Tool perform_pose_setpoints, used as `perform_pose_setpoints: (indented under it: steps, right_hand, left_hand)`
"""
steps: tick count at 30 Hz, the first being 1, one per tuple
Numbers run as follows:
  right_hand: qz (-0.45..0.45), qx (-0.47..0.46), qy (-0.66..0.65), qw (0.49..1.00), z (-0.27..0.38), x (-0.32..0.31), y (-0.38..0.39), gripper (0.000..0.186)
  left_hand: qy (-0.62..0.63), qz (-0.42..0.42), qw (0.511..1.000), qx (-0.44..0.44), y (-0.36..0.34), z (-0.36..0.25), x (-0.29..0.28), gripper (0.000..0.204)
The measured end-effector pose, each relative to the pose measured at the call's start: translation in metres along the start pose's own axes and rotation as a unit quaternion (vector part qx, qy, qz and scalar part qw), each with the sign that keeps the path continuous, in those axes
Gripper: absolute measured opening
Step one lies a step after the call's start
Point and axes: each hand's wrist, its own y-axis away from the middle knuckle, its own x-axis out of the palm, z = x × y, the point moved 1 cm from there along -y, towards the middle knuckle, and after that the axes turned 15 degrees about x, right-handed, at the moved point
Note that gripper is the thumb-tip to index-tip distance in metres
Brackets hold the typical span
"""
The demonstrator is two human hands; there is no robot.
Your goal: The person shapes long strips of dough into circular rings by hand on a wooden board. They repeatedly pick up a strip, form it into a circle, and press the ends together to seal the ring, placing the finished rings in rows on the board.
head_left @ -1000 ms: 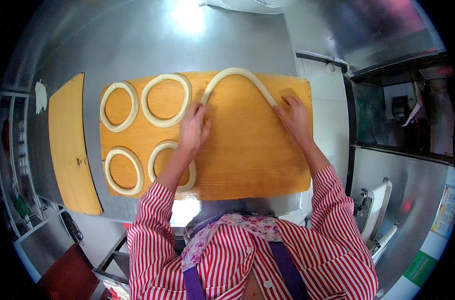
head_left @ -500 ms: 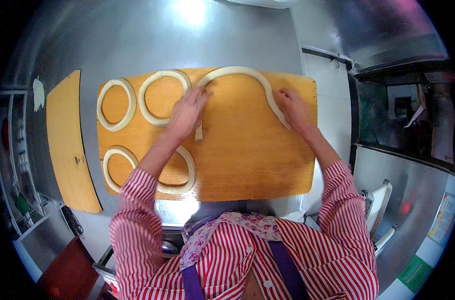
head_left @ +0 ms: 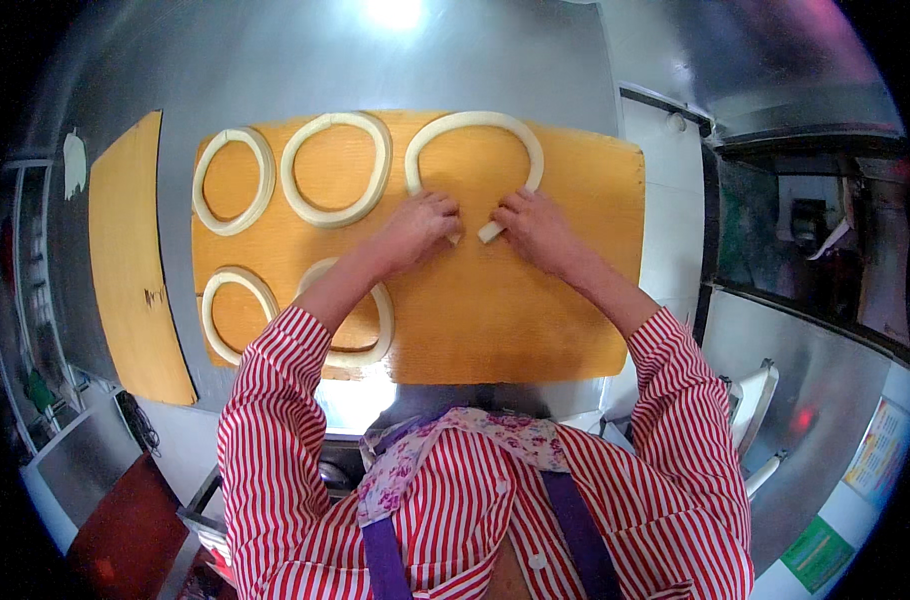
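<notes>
On the far middle of the board (head_left: 520, 320), bent into an arch with ends apart: one dough rope (head_left: 478, 119). Pinched near one end by the left hand (head_left: 425, 226), near the other by the right hand (head_left: 537, 232), both with fingers curled. Left on the same board, in two rows of two: four closed rings (head_left: 267, 180), the near pair partly covered by left forearm (head_left: 347, 288) and sleeve (head_left: 275, 400). Farther left, a second board (head_left: 127, 270); under both, a grey table (head_left: 245, 80).

A smooth, pale dough rope (head_left: 483, 119) lies on the wooden board (head_left: 515, 325) in an unclosed loop, ends apart.
</notes>
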Motion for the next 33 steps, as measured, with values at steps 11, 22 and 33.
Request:
perform_pose_setpoints:
  steps: [11,22,33]
  right_hand:
    - [0.014,0.229,-0.483,0.845,0.043,0.004,-0.016,0.039]
    - [-0.096,0.142,-0.236,0.957,0.046,0.005,-0.002,0.045]
    - [0.008,0.141,-0.211,0.967,0.011,-0.003,0.001,0.026]
  left_hand:
    - [0.282,-0.143,0.938,-0.143,-0.005,0.021,-0.018,0.023]
    - [0.233,-0.098,0.963,-0.093,-0.010,0.023,-0.004,0.024]
    - [0.024,-0.130,0.989,-0.065,-0.023,-0.006,0.027,0.026]
